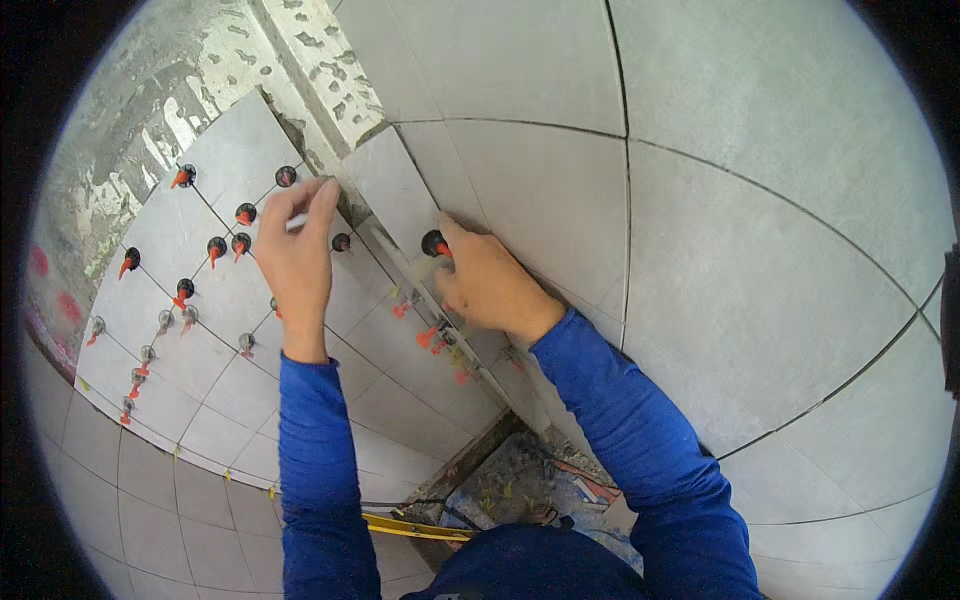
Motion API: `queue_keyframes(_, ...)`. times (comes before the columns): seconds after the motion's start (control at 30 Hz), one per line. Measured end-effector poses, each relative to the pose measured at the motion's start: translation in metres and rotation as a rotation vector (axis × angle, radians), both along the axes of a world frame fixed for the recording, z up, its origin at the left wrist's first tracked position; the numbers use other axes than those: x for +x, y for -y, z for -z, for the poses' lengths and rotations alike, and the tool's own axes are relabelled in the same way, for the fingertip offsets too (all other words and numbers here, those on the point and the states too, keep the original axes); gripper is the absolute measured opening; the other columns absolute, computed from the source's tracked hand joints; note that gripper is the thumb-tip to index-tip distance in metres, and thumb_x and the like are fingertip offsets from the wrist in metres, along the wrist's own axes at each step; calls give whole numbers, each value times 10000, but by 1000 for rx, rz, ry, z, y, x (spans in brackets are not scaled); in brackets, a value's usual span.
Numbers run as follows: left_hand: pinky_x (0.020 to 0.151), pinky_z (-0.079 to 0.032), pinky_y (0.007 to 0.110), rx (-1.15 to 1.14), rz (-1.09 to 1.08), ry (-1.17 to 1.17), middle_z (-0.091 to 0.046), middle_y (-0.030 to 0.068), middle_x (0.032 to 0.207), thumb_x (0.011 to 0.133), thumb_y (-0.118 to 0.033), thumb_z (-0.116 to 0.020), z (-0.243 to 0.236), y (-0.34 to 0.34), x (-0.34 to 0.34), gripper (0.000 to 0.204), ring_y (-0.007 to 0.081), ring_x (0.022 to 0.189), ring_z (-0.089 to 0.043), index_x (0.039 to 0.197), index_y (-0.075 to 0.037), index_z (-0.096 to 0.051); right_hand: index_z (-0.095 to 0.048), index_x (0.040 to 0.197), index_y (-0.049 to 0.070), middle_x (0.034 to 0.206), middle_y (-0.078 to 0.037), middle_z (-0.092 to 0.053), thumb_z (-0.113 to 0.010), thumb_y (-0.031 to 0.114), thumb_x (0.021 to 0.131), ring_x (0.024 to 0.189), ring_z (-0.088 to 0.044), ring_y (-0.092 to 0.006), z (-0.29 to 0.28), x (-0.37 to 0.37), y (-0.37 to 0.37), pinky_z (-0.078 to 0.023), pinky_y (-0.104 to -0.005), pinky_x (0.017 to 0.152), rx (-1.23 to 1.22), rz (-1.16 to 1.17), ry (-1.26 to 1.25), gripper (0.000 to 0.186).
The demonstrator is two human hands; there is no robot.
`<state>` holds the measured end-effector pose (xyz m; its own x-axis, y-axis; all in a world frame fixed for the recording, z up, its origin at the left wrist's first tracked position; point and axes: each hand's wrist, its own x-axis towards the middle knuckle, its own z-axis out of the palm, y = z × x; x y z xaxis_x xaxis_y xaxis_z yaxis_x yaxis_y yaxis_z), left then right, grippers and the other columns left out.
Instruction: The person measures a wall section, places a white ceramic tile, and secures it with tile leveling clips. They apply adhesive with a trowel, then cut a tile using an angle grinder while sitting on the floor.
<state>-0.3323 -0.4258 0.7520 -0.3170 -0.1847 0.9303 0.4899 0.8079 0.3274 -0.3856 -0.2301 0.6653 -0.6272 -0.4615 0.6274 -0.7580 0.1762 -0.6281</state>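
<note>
Apparently the left hand (298,262), left of centre, pinched a small white piece (296,222). At upper centre, the narrow tile (392,180) could have skewed if the right hand (495,282), curled around a black-and-orange knob (434,243), twisted too hard; whether its fingers clamped, I couldn't tell.

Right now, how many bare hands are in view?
2: the blue-sleeved bare left hand, raised in front of light-grey tiles, and the blue-sleeved bare right hand, at a round black clip with an orange handle. Neither hand is hidden, only some fingers.
</note>
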Motion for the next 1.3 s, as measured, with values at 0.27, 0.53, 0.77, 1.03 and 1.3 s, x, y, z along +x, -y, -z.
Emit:
queue_keyframes(0.27, 636, -485, 255, 25, -83, 207, -692, 42, 740, 860, -243, -839, -34, -18, -20, 290, 93, 682, -595, 904, 30, -753, -395, 1425, -213, 783, -313, -684, -562, 103, 866, 728, -723, -400, 8, -6, 6, -573, -444, 789, -23, 35, -50, 663)
queue_keyframes(0.53, 588, -444, 256, 22, -44, 212, -660, 18, 693, 843, -246, -842, -38, -11, -29, 293, 79, 630, -544, 831, 24, -727, -413, 1417, -205, 742, -282, -674, -606, 131, 865, 709, -713, -392, 4, -5, 1, -571, -442, 767, 26, -43, 48, 675)
queue_keyframes(0.77, 564, -428, 260, 7, -65, 238, -647, 20, 671, 822, -249, -852, -41, -10, -29, 308, 80, 609, -538, 802, 28, -718, -420, 1431, -192, 738, -271, -675, -616, 145, 867, 701, -720, -361, 5, -3, 4, -572, -432, 760, 6, 60, -123, 685)
queue_keyframes(1.03, 547, -433, 271, 28, -6, 296, -655, 35, 659, 808, -264, -849, -48, -4, -31, 323, 89, 582, -542, 765, 27, -717, -395, 1481, -153, 736, -223, -690, -627, 138, 888, 653, -714, -290, -3, 3, -5, -573, -396, 666, 34, -38, 80, 700)
queue_keyframes(1.3, 571, -410, 249, 11, -29, 220, -616, -13, 679, 883, -340, -818, -50, -7, -12, 354, 81, 619, -530, 819, -5, -725, -333, 1536, -121, 947, -239, -720, -634, 76, 911, 669, -723, -212, -11, 11, -3, -562, -344, 522, 17, -36, 125, 721)
